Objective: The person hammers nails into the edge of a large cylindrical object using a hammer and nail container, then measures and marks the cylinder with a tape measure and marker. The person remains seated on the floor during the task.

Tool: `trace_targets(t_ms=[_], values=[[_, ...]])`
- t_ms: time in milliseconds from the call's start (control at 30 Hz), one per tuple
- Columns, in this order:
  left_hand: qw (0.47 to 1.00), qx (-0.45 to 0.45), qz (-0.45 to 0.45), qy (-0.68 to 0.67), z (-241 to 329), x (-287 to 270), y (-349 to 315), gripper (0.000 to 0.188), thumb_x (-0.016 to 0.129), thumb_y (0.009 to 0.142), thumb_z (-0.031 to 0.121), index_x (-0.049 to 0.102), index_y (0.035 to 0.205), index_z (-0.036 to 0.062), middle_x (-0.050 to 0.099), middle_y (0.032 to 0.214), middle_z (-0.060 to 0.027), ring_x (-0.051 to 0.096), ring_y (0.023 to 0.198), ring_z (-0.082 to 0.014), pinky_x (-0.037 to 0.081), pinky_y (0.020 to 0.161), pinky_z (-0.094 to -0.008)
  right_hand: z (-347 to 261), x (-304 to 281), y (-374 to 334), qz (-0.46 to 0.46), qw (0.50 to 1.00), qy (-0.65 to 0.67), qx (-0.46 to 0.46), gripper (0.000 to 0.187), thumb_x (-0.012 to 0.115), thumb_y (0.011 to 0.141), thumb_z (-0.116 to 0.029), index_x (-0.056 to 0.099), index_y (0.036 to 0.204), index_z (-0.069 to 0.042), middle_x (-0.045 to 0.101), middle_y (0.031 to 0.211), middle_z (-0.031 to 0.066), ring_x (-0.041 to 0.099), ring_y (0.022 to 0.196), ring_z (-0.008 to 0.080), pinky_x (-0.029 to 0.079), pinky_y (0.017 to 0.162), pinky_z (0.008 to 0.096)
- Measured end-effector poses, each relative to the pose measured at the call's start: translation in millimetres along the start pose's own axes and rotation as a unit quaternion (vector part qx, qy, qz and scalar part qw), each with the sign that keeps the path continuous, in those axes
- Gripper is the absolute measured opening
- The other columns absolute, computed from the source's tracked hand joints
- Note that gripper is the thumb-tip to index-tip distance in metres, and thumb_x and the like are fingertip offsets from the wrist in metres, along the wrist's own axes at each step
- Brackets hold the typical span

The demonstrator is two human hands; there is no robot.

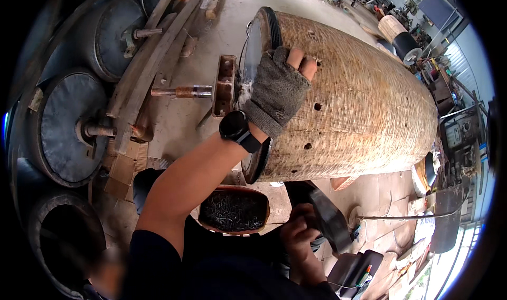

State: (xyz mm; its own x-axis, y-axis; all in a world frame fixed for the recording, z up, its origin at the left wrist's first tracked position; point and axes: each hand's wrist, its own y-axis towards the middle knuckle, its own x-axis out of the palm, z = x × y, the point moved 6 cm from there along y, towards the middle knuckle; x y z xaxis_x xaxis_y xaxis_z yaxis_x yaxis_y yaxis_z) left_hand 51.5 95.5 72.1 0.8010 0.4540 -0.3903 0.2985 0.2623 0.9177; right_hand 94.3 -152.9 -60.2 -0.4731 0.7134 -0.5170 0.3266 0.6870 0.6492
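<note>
My left hand (282,86), in a grey fingerless glove with a black watch at the wrist, rests on the near-left end of a large drum (364,99). The drum has a rough, tan, fibrous surface with several dark holes, and a metal shaft (182,91) juts from its end. The left fingers are bent and closed by one small dark spot; whatever they pinch is hidden. Low in front of me, my bare right hand (301,230) is closed round a dark, flat tool (330,218), blurred by motion. Between my legs stands a tub (264,223) of loose nails (232,210).
Several dark drums (71,128) with shafts line the left side. Long wooden planks (150,70) lie beside them. A floor stand (356,215) with a thin rod and a black case (356,273) are at the right. Machines and tools (457,131) crowd the far right.
</note>
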Motion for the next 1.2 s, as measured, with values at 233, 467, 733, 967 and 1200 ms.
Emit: trace_targets(t_ms=[233, 467, 733, 967, 1200], values=[[1.000, -0.020, 0.000, -0.004, -8, 7, 7, 0.013, 0.062, 0.085, 0.011, 0.056, 0.097, 0.0100, 0.053, 0.096, -0.0112, 0.057, 0.085, -0.0314, 0.047, 0.071, -0.0456, 5, 0, -8, 0.040, 0.996, -0.028, 0.071, 0.013, 0.058, 0.097, -0.011, 0.053, 0.097, 0.000, 0.057, 0.068, 0.0208, 0.058, 0.056, 0.0396, 0.048, 0.053, 0.0416], [0.999, -0.024, -0.011, 0.022, -16, 24, 18, 0.015, 0.062, 0.081, 0.009, 0.054, 0.093, 0.0095, 0.051, 0.093, -0.0112, 0.057, 0.086, -0.0307, 0.047, 0.071, -0.0448, 5, 8, 22, -0.062, 0.986, 0.026, 0.152, 0.016, 0.055, 0.099, -0.014, 0.054, 0.099, 0.001, 0.058, 0.066, 0.0182, 0.060, 0.052, 0.0327, 0.046, 0.050, 0.0403], [0.991, -0.109, -0.074, -0.018, -45, 44, 37, 0.006, 0.058, 0.087, 0.008, 0.055, 0.092, 0.0082, 0.054, 0.092, -0.0143, 0.058, 0.086, -0.0347, 0.046, 0.074, -0.0455, 26, 38, 31, -0.091, 0.984, -0.036, 0.148, 0.013, 0.061, 0.093, -0.005, 0.051, 0.100, 0.002, 0.062, 0.075, 0.0255, 0.062, 0.069, 0.0469, 0.049, 0.056, 0.0501], [0.997, -0.041, -0.035, 0.054, -56, 54, 42, 0.007, 0.059, 0.094, 0.011, 0.056, 0.096, 0.0050, 0.057, 0.085, -0.0171, 0.059, 0.079, -0.0374, 0.048, 0.069, -0.0457, 32, 25, -14, -0.082, 0.982, -0.014, 0.168, 0.020, 0.064, 0.095, -0.014, 0.052, 0.099, 0.001, 0.061, 0.067, 0.0233, 0.062, 0.058, 0.0441, 0.047, 0.049, 0.0501], [0.999, 0.011, -0.033, -0.028, -2, -31, 9, 0.019, 0.061, 0.089, 0.010, 0.064, 0.107, 0.0080, 0.059, 0.097, -0.0143, 0.059, 0.090, -0.0308, 0.048, 0.080, -0.0464, 34, 15, -34, -0.061, 0.980, 0.053, 0.181, 0.015, 0.061, 0.097, -0.011, 0.052, 0.102, 0.000, 0.061, 0.070, 0.0243, 0.061, 0.062, 0.0463, 0.047, 0.053, 0.0502]])
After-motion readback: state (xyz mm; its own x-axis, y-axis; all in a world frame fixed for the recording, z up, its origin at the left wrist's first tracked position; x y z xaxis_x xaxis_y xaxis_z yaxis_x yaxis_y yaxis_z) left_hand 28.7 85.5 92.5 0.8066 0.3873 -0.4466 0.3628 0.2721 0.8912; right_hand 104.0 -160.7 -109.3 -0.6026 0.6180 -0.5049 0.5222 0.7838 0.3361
